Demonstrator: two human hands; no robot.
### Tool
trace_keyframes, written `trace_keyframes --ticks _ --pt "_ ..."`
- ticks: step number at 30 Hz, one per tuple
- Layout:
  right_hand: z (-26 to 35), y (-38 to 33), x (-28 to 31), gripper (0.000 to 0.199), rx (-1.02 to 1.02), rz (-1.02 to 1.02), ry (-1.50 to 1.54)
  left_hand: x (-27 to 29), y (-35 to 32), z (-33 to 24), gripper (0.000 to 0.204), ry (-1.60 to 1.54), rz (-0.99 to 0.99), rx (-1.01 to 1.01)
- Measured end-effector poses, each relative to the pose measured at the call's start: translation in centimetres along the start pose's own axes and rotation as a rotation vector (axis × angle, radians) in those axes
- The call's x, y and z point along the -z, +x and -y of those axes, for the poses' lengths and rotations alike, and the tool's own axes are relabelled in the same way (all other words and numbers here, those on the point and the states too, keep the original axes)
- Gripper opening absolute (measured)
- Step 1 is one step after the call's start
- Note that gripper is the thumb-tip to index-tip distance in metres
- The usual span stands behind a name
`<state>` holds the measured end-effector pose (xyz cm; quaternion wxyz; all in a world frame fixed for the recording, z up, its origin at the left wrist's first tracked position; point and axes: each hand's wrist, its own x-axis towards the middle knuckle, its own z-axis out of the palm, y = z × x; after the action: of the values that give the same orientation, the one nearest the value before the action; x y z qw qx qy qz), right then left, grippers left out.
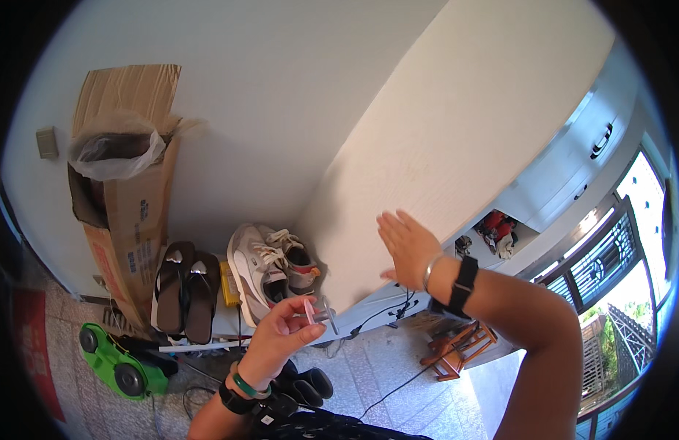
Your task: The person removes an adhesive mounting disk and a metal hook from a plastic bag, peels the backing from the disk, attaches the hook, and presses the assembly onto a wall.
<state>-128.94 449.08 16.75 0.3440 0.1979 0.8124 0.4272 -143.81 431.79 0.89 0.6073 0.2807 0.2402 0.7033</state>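
Note:
My left hand [279, 336] holds a small clear and pink plastic hook piece [318, 313] between thumb and fingers, close to the lower edge of a pale wooden cabinet side panel [457, 139]. My right hand [409, 248] is flat with fingers together and apart from the thumb, palm pressed against or just off that panel. A bracelet and a black band sit on my right wrist, a green bangle and a black band on my left.
A white wall [266, 95] meets the panel. A pair of sneakers [270, 270] and brown flip-flops [185, 290] rest on a low rack. A cardboard box with a plastic bag [116, 154] leans at left. A green toy car [119, 361], cables and a small wooden stool [460, 350] lie on the tiled floor.

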Motion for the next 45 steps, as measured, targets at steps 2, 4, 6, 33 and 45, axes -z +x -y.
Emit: trace_keyframes --ticks 2,4,6,33,45 --pt "-0.1 -0.9 0.3 0.078 -0.027 0.033 0.030 0.6 -0.1 0.1 0.050 0.033 -0.012 -0.002" --pt "-1.6 -2.0 1.0 0.078 -0.160 0.022 0.050 1.1 0.0 0.2 0.050 0.032 -0.019 -0.003" --pt "-5.1 -2.2 1.7 0.077 -0.348 -0.137 0.010 1.1 0.0 0.3 0.049 0.034 -0.024 0.004" --pt "-3.1 0.7 2.1 0.079 -0.423 0.011 -0.173 0.4 0.5 1.7 0.045 -0.004 0.035 0.068" --pt "-4.6 0.9 2.2 0.074 -0.469 -0.096 -0.068 0.4 -0.8 1.3 0.052 -0.031 0.026 0.080"
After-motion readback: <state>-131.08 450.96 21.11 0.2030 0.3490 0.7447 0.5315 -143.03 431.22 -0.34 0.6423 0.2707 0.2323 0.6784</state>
